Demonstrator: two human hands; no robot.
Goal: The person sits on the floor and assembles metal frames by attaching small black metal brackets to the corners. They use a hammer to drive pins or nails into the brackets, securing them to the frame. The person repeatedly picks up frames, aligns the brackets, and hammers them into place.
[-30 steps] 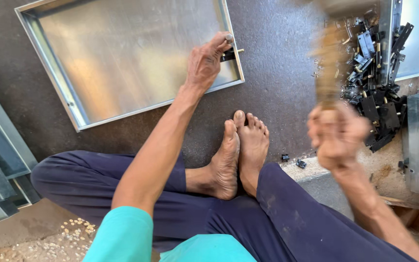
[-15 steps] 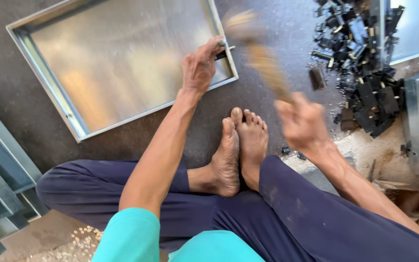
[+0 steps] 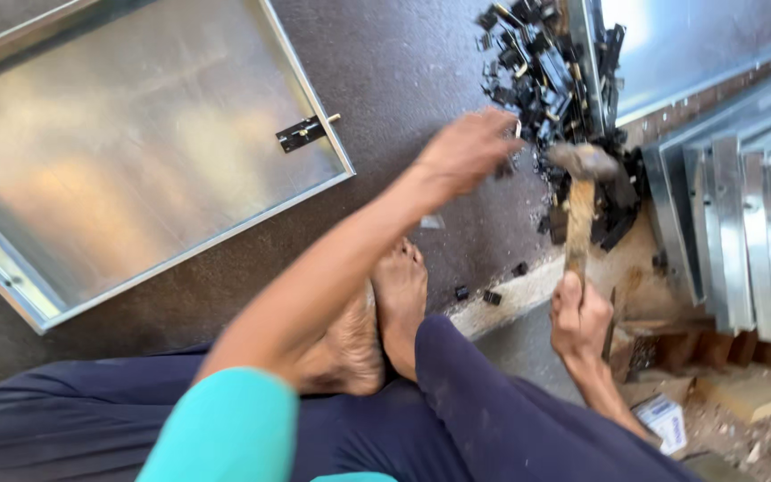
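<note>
A shallow sheet-metal tray (image 3: 127, 178) lies on the dark floor at the left, with a small black latch (image 3: 305, 132) fixed on its right edge. My left hand (image 3: 466, 152) reaches across to the pile of small black metal parts (image 3: 555, 98) at the upper right, fingers bent at its edge; whether it holds a part is blurred. My right hand (image 3: 580, 317) grips the wooden handle of a hammer (image 3: 580, 201), whose head points up beside the pile. I sit cross-legged with my bare feet (image 3: 385, 321) on the floor.
Folded metal sheets and strips (image 3: 742, 223) are stacked at the right, with another bright sheet (image 3: 698, 45) at the top right. A few black parts (image 3: 484, 295) lie loose near my feet. A small box (image 3: 667, 419) and wood debris sit at the lower right.
My left hand has left the latch on the tray and swung right to the pile of black parts. My right hand has brought the hammer down and to the right.
</note>
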